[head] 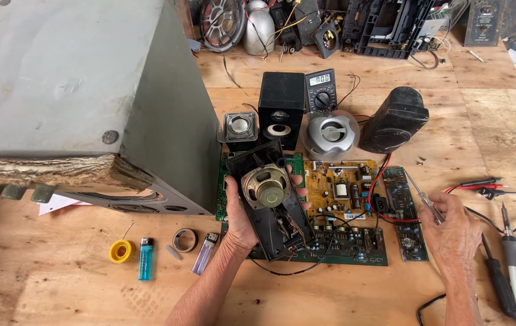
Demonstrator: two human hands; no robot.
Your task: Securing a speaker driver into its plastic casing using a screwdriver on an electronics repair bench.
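My left hand [238,212] grips an opened black speaker panel [273,226], held tilted above the circuit boards. A round metal speaker driver [265,186] sits in the panel, facing up. My right hand [454,232] holds a thin screwdriver [422,197], its tip pointing up-left over a narrow green circuit board [404,208]. A yellow circuit board [342,192] lies between my hands, and a red wire [377,181] loops across it.
A big grey cabinet [76,90] fills the upper left. Small speakers [281,108], a multimeter [321,90] and a round silver speaker [331,134] stand behind the boards. Two lighters [145,258], solder [121,250] and a tape roll [185,239] lie lower left. Soldering iron [510,256] at right.
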